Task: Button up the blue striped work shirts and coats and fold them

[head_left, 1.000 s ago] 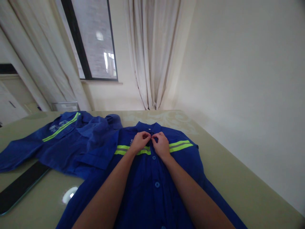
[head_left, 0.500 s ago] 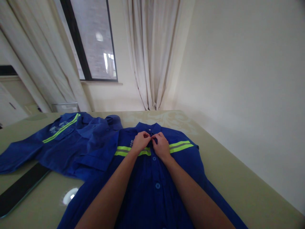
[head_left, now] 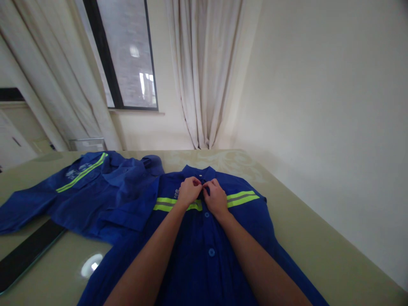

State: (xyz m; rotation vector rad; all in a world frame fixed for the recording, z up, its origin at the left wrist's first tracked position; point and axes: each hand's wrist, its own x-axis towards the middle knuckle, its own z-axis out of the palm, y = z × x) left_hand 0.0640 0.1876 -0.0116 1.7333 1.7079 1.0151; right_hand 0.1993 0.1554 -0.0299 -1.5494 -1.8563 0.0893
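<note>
The wearer's left hand (head_left: 190, 191) and right hand (head_left: 216, 197), both bare, five-fingered; the left forearm (head_left: 153, 259) and right forearm (head_left: 259, 263), likewise uncovered, broaden from slim wrists (head_left: 225, 215).

We face a plain, pale wall (head_left: 318, 106) that runs down the right side, its lower part in soft shadow. Ahead of us, a dark-framed window (head_left: 127, 55) shows a greyish surface with bright reflections on the glass — a narrow sill (head_left: 137, 112) sits beneath it. Cream curtains (head_left: 204, 76) hang in long folds to the right of the window, with more drapery (head_left: 54, 76) slanting down at its left. Below spreads a greenish-beige tabletop (head_left: 318, 255) — glossy, faintly patterned at the far edge, and catching a white glare near the lower left.
</note>
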